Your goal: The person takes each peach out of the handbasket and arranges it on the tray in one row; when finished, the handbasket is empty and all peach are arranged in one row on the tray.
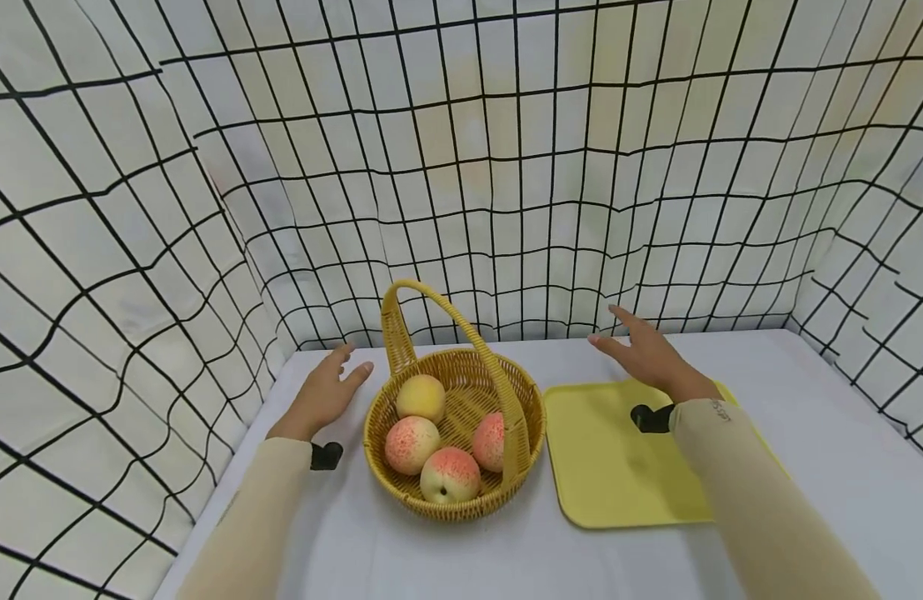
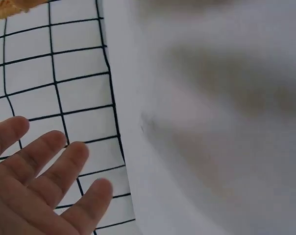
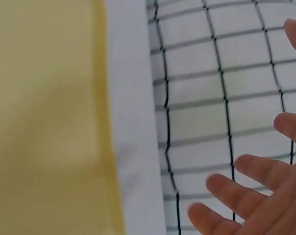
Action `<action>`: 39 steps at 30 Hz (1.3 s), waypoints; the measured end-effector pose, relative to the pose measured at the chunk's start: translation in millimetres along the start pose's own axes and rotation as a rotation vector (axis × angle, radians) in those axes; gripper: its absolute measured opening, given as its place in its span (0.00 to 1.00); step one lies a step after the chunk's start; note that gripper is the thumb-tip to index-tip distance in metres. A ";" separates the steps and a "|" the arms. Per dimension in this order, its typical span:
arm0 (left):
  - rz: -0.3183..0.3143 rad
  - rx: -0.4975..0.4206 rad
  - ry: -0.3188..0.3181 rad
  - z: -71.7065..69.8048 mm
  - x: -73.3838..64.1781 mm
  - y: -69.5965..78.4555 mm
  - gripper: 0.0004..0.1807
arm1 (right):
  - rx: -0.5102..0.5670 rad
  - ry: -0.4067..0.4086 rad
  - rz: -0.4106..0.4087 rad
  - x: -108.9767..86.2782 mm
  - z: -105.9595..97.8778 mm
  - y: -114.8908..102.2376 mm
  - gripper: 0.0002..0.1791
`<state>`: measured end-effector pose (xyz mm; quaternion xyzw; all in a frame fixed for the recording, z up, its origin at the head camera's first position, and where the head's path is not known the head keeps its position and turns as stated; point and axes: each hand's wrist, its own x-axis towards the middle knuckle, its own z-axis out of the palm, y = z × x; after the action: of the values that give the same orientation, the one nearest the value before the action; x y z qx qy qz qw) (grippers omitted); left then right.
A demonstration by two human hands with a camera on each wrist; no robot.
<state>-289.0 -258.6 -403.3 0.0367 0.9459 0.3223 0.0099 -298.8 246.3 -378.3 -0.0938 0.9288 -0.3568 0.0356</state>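
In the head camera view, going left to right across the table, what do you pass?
Left hand → basket holding peaches → yellow tray, with the right hand above its far edge.

**Bright, even light; soft wrist views**

The head view is bright and evenly lit, with diffuse light that seems to come from above. Shadows are faint: a soft one under the basket (image 1: 454, 433) and a dim grey patch on the tray (image 1: 619, 467) below the right arm. No glare shows. Wide-angle distortion bends the grid lines of the backdrop (image 1: 461, 167), most strongly at the left and right edges. The left wrist view is soft, with broad blurred shadows smeared across the table (image 2: 211, 122). The right wrist view is also out of focus; the tray's edge and the grid lines look hazy.
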 end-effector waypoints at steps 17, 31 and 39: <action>-0.083 -0.460 -0.230 19.4 -53.4 16.1 0.40 | 0.334 -0.349 -0.252 12.0 49.1 -87.0 0.37; -0.071 -0.575 -0.290 30.3 -66.7 13.8 0.36 | 0.106 -0.588 -0.323 18.1 77.9 -112.6 0.32; -0.087 -0.619 -0.287 32.3 -70.8 12.5 0.36 | -0.027 -0.701 -0.342 23.0 84.2 -119.3 0.34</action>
<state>-216.3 -234.4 -421.6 0.0366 0.7927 0.5850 0.1674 -292.4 99.6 -361.1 -0.3640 0.8359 -0.2916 0.2895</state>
